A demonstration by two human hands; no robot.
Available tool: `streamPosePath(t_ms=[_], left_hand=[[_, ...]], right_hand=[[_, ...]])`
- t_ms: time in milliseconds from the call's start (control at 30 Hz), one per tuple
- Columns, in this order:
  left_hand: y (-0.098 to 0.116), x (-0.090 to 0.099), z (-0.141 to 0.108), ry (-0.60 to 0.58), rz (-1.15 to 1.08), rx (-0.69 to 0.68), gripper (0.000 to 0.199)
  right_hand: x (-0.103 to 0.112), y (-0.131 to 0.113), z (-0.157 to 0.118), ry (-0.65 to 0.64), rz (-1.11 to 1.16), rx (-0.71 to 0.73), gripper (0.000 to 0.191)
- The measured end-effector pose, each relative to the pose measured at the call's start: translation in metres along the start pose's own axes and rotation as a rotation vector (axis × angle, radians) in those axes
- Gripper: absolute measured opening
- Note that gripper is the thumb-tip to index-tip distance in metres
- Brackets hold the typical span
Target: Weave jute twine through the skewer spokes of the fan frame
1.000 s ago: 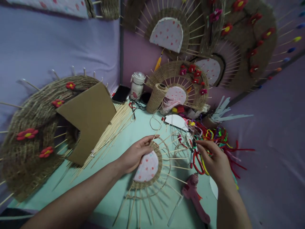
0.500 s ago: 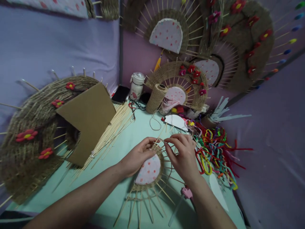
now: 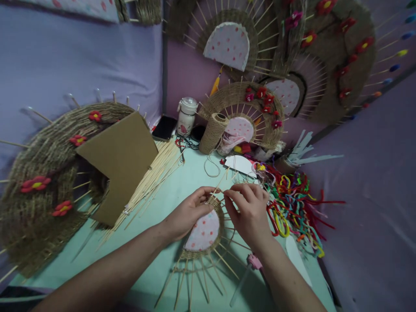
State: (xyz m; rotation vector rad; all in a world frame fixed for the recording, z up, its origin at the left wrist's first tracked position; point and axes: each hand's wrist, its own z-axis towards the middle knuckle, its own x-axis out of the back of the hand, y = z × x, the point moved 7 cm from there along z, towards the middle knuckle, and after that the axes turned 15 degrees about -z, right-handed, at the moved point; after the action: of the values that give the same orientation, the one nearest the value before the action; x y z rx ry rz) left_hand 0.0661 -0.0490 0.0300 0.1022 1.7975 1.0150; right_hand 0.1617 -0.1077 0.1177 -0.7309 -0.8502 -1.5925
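Observation:
My left hand (image 3: 191, 213) grips the upper end of a half-round woven piece (image 3: 204, 232), which has a white, red-dotted centre, a twine border and thin sticks fanning out to the right and below. The fingers of my right hand (image 3: 248, 212) are pinched together just right of my left fingertips, at the piece's upper edge. What they pinch looks like a thin strand, too small to make out clearly. Past the fingertips, a few stick ends (image 3: 226, 173) point up and away.
Left lie a bundle of sticks (image 3: 156, 173), brown cardboard (image 3: 120, 160) and a large woven fan (image 3: 42, 164). Behind stand a twine roll (image 3: 212, 133), a bottle (image 3: 186, 117) and a phone (image 3: 164, 128). Right are scissors (image 3: 273, 219) and coloured pipe cleaners (image 3: 299, 199); a glue gun (image 3: 254, 261) sits near my right forearm.
My right fingertips have closed in slightly and turned at the piece's upper edge. My left hand and the woven piece have hardly moved.

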Motion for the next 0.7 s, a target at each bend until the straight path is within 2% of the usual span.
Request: streamPosePath(t_ms=[133, 333, 700], left_hand=[[0.0016, -0.0001, 0.0005, -0.003, -0.025, -0.017, 0.035], [0.0026, 0.0008, 0.0007, -0.001, -0.027, -0.019, 0.036], [0.0015, 0.0003, 0.0004, -0.011, -0.011, -0.009, 0.038]], right_hand=[[0.0018, -0.0031, -0.0037, 0.046, -0.066, 0.044, 0.011], [0.0091, 0.0014, -0.0065, 0.089, -0.033, 0.022, 0.015], [0.0061, -0.0016, -0.0089, 0.059, -0.069, 0.093, 0.019]])
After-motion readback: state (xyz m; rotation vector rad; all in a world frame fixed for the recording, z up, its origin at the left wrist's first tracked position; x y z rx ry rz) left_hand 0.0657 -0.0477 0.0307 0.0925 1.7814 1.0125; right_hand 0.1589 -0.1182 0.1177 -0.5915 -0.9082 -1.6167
